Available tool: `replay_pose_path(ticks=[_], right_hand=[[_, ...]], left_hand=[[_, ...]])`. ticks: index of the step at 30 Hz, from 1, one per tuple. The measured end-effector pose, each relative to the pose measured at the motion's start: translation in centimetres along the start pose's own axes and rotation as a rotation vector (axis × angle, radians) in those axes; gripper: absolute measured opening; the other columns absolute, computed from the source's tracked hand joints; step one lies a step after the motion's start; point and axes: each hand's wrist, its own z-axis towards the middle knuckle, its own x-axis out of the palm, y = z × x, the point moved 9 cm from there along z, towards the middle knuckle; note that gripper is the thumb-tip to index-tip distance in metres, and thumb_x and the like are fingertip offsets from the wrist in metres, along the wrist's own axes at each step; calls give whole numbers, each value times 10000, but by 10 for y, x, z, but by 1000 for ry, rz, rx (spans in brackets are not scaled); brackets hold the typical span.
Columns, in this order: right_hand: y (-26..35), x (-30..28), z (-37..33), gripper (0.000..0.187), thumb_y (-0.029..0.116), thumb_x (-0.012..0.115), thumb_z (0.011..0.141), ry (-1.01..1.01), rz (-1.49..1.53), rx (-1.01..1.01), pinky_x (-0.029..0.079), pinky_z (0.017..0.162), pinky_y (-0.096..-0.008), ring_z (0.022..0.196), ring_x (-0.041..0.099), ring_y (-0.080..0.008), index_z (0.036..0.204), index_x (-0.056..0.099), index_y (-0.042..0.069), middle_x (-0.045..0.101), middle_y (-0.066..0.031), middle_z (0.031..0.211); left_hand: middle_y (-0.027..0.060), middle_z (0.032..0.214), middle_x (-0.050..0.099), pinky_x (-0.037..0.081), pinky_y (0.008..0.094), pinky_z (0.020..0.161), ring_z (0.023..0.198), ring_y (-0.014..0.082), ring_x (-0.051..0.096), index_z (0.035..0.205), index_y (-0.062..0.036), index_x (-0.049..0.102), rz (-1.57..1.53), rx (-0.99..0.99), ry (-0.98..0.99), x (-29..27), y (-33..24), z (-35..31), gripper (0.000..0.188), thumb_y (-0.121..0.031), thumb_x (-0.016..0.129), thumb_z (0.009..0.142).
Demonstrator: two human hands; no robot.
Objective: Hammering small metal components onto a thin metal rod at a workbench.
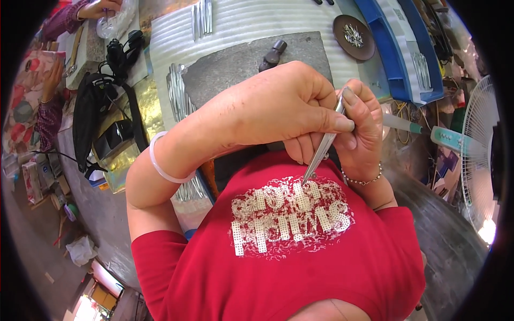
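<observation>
Both of my hands meet in front of my red shirt, around a slim, tapered silver metal piece (323, 147) that looks like tweezers. Its pointed end slants down toward my chest. My left hand (297, 101) pinches it between thumb and fingers, wrist bent over. The fingers of my right hand (365, 115) are closed about its upper end, thumb up. Just beyond them, a grey slab (230, 69) lies on the bench, bearing a dark hammer head (273, 55); any handle is hidden. Similar long silver pieces (178, 91) lie in a pile by the slab's left edge.
More silver pieces (202, 20) lie on white ribbed foam (171, 37). A brown round dish (353, 49) holds small metal bits. At right are a blue tray (395, 80) and a fan (479, 147). Another person's hands (51, 80) work at far left, beyond a black bag (91, 115).
</observation>
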Motion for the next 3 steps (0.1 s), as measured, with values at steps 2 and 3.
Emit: replay_pose_path(ticks=[2,3], right_hand=[[-1,-2,-1,141,145,576,916,11,40,3,260,328,-171,380,345,-17,802,525,78,532,12,603],[-1,-3,-1,143,148,576,917,32,59,-3,263,327,-171,376,343,-19,805,525,77,536,10,605]], left_hand=[[28,580,588,472,188,432,489,95,603,695,-51,502,-20,-19,13,3,1,2,320,-258,643,894],[30,583,591,477,187,435,492,98,607,694,-52,503,-25,-27,22,4,0,3,319,-257,643,894]])
